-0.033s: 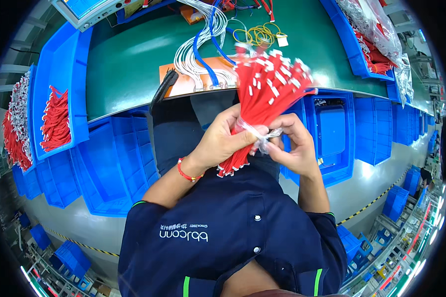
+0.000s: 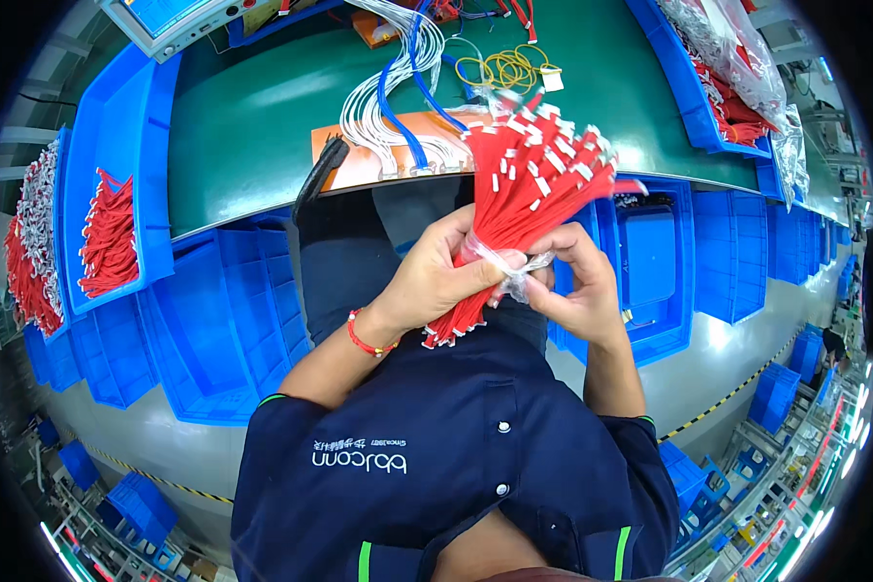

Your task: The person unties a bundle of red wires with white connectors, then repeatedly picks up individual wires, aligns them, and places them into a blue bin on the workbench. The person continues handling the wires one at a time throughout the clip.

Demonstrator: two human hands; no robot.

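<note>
Head view: the left hand [image 2: 448, 276] has its fingers wrapped round a bundle of red cables [image 2: 514, 213], thumb laid across it, while the right hand [image 2: 589, 291] has thumb and forefinger drawn together on a clear plastic strip [image 2: 511, 274] that crosses the bundle; whether it is knotted cannot be made out. Tilted in front of the dark blue shirt [image 2: 436, 407], the bundle points its shorter end toward the body and fans its white-tipped longer end out over the bench's front edge. On the green bench [image 2: 252, 136], an orange board [image 2: 354, 177] lies at that edge, a black elongated object [image 2: 322, 175] at its left side. White cables [image 2: 359, 107] and blue cables [image 2: 386, 87] run from it toward the far edge. Yellow bands [image 2: 500, 70] lie to their right. An instrument [image 2: 186, 29] stands at the far left corner.
</note>
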